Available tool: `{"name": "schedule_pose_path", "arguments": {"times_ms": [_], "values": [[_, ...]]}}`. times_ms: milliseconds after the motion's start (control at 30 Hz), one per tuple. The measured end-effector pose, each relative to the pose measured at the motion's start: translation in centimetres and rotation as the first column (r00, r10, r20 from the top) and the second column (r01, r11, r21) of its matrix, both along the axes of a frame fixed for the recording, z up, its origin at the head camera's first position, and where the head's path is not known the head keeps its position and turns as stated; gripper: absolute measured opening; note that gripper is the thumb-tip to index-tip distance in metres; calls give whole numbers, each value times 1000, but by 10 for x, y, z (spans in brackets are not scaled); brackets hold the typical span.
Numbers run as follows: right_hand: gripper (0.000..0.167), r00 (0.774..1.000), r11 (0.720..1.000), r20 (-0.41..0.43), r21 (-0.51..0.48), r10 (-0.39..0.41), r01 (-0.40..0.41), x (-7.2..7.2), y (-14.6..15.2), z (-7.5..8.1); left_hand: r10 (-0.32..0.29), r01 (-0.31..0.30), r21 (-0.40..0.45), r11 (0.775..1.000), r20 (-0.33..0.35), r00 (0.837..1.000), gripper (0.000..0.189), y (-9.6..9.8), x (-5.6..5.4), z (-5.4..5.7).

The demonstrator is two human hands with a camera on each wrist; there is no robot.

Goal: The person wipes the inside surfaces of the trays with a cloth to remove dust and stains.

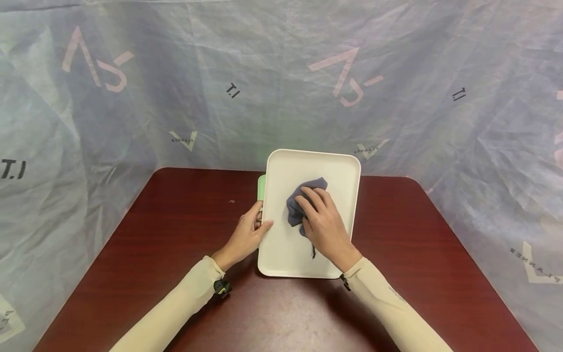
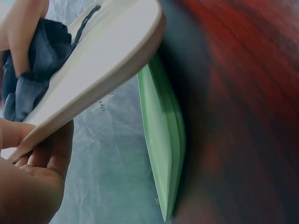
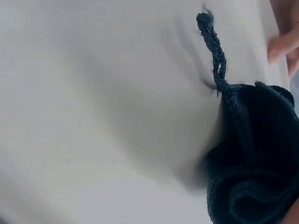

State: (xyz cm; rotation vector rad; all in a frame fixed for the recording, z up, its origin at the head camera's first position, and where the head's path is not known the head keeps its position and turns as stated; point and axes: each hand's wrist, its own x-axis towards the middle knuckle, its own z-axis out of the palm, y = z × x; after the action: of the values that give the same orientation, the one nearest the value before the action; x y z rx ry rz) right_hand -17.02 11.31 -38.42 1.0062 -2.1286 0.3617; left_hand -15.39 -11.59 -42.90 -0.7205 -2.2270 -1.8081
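Note:
A white rectangular tray (image 1: 286, 254) with rounded corners and a low rim is held tilted up above the table. My left hand (image 1: 245, 237) grips its left edge, thumb on the inner face and fingers behind. Bunched under my right hand (image 1: 327, 227) is a dark blue cloth (image 1: 295, 208), pressed against the tray's inner face with curled fingers. The cloth's frayed braided tail (image 3: 215, 49) hangs loose over the white surface in the right wrist view. Behind the white tray stands a green tray (image 2: 161, 140), mostly hidden in the head view.
The dark red-brown wooden table (image 1: 184, 234) has rounded far corners. Grey printed sheeting (image 1: 246, 117) hangs around its back and sides. A small pale speck (image 1: 231, 201) lies on the tabletop left of the trays.

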Motion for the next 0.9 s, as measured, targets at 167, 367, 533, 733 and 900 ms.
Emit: {"name": "schedule_pose_path", "arguments": {"times_ms": [167, 367, 533, 733, 900], "values": [[49, 999, 999, -36, 43, 11, -10, 0, -20, 3, -5, 5, -19, 1000, -1, 1000, 39, 2, -1, 2], [47, 994, 996, -101, 87, 38, -29, -3, -44, 9, 27, -32, -75, 997, -66, 997, 48, 5, 12, 20], [47, 991, 995, -127, 97, 36, -24, -5, -55, 11, 56, -66, -96, 993, -101, 993, 52, 5, 20, 32], [45, 991, 995, -123, 99, 43, -31, -4, -57, 8, 72, -83, -95, 992, -109, 991, 50, 3, 19, 30], [43, 989, 992, -131, 111, 70, -56, -1, -58, 2, 81, -92, -91, 992, -122, 989, 45, 1, 20, 27]]}}
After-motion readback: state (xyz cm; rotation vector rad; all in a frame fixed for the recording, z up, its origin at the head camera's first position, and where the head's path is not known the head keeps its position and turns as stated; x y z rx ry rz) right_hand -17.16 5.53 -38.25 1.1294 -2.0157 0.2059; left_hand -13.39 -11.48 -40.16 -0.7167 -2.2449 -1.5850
